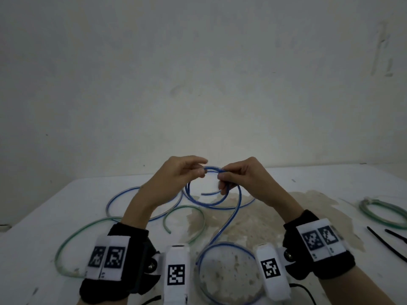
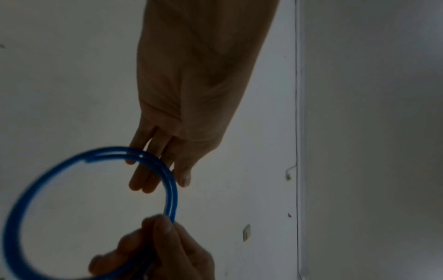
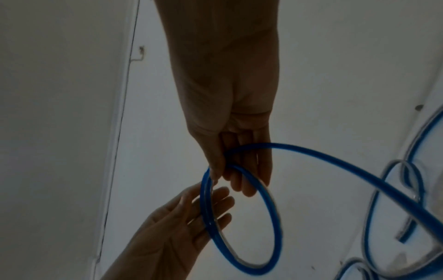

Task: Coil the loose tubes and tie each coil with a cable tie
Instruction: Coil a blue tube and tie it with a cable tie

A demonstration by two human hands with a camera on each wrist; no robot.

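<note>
A blue tube (image 1: 207,204) is wound into a small double loop held up above the white table (image 1: 312,179). My right hand (image 1: 221,176) pinches the top of the loop between thumb and fingers; the right wrist view shows the thumb lying on the blue tube (image 3: 275,217). My left hand (image 1: 203,167) is at the loop's upper left with straight fingers (image 3: 215,200) behind the two strands. In the left wrist view the blue tube (image 2: 171,189) passes between the thumb and fingers. The tail drops to the table into a wide ring (image 1: 220,246) near me.
A loose green tube (image 1: 72,236) curves over the left of the table. A clear bluish tube (image 1: 114,199) lies behind it. At the right edge sit a coiled green tube (image 1: 383,214) and black cable ties (image 1: 385,244). A brown stained patch (image 1: 275,216) covers the table's middle.
</note>
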